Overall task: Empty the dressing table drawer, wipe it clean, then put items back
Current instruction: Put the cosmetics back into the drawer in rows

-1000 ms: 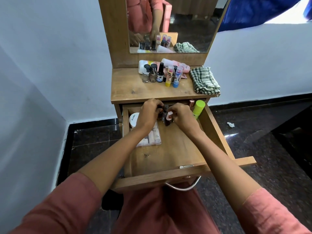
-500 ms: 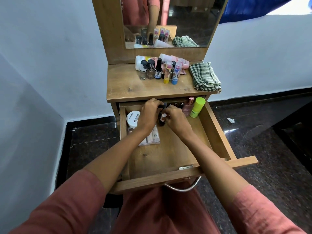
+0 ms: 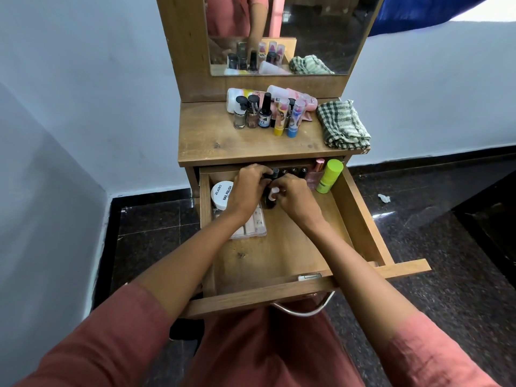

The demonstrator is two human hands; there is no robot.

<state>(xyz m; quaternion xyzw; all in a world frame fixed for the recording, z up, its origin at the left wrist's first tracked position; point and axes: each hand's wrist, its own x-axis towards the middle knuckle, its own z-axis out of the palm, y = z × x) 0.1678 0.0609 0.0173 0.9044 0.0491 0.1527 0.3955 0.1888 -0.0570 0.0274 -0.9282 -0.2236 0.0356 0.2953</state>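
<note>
One bottle [image 3: 273,192], left hand [image 3: 248,191], right hand [image 3: 296,199], woodgrain drawer [image 3: 279,252]

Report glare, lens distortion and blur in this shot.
Head view: the wide-angle lens bows the skirting and splays the mirror frame; a glare patch sits on the dark floor; the top right corner is blown out; the left hand, right hand and its white-capped bottle look sharp under soft light.

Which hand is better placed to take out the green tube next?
Probably the right hand: it is nearer the green tube in the back right corner of the drawer, though it holds a white-capped bottle. The left hand is farther, by the white jar.
</note>
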